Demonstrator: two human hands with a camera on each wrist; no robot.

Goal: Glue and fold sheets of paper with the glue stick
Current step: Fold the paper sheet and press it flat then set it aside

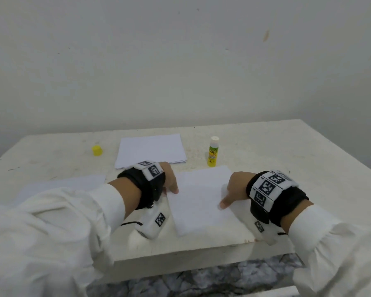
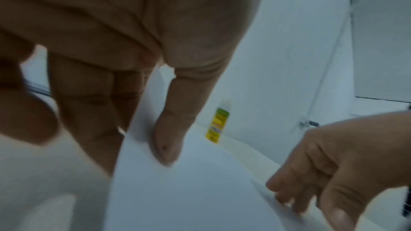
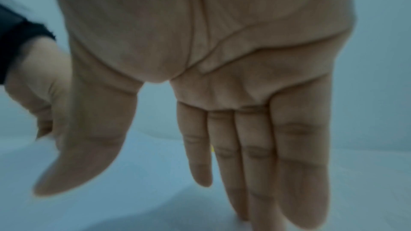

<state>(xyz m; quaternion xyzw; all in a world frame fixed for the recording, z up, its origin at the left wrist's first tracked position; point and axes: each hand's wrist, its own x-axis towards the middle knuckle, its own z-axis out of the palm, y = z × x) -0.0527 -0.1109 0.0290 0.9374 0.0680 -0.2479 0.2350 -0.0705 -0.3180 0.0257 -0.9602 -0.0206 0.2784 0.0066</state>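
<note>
A person in white sleeves leans over a pale table [image 1: 266,146], both hands down on a single white sheet of paper [image 1: 201,202] that lies near the front edge. The left hand [image 1: 169,179] holds the sheet's left edge: in the left wrist view its thumb [image 2: 166,140] lies on top of the paper while the fingers [image 2: 93,111] sit under or behind the lifted edge, so the edge is pinched between them. The right hand [image 1: 234,189] rests at the sheet's right side with its fingers straight and close together, fingertips [image 3: 300,199] pointing down to the surface and the thumb spread out to one side; it grips nothing, and seems only to touch or press the paper, though the blur makes the exact contact hard to tell. Both wrists wear black straps with white blocks printed in black square patterns. The glue stick [image 1: 213,151] stands upright just beyond the sheet's far right corner, apart from both hands, its yellow and green label facing the room and its pale top showing. Its yellow cap [image 1: 97,150] sits well off to the left on the table. Between the two lies a neat stack of white paper [image 1: 150,151], behind the left wrist. Another white sheet [image 1: 73,183] lies flat at the left, partly hidden by the sleeve.
</note>
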